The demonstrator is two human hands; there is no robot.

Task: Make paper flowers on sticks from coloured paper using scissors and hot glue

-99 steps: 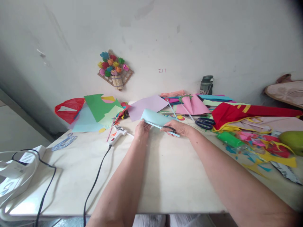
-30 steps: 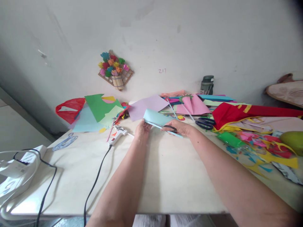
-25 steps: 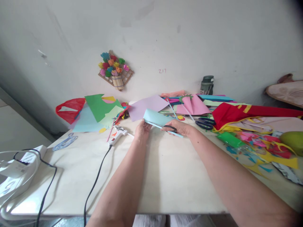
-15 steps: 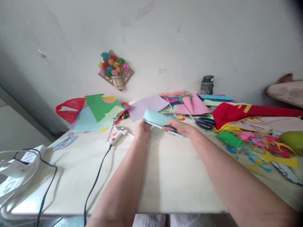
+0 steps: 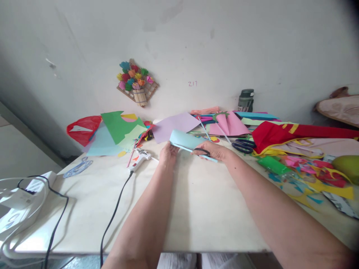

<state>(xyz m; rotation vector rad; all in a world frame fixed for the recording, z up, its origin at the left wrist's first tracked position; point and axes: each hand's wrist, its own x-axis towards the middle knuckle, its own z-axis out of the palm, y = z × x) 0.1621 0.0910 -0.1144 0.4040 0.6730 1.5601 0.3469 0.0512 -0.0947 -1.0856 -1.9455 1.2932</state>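
Observation:
A sheet of light blue paper [image 5: 186,139] is held up above the middle of the table. My left hand [image 5: 168,152] is closed on its left end. Wrapped around the dark handles of a pair of scissors [image 5: 202,151], my right hand [image 5: 213,150] is at the paper's right part. A narrow light blue strip [image 5: 209,159] runs along the near edge of the sheet and sticks out past the right hand. The scissor blades are mostly hidden by the paper and fingers.
A glue gun [image 5: 139,160] with a black cord lies left of my hands. A power strip [image 5: 26,201] is at far left. Behind are coloured sheets [image 5: 174,127]; to the right lie dark-handled scissors [image 5: 243,146], red cloth [image 5: 273,135] and paper scraps [image 5: 322,175].
Almost nothing differs. Both hands, the scissors and the blue paper stay in nearly the same place, and the whole view has shifted very slightly.

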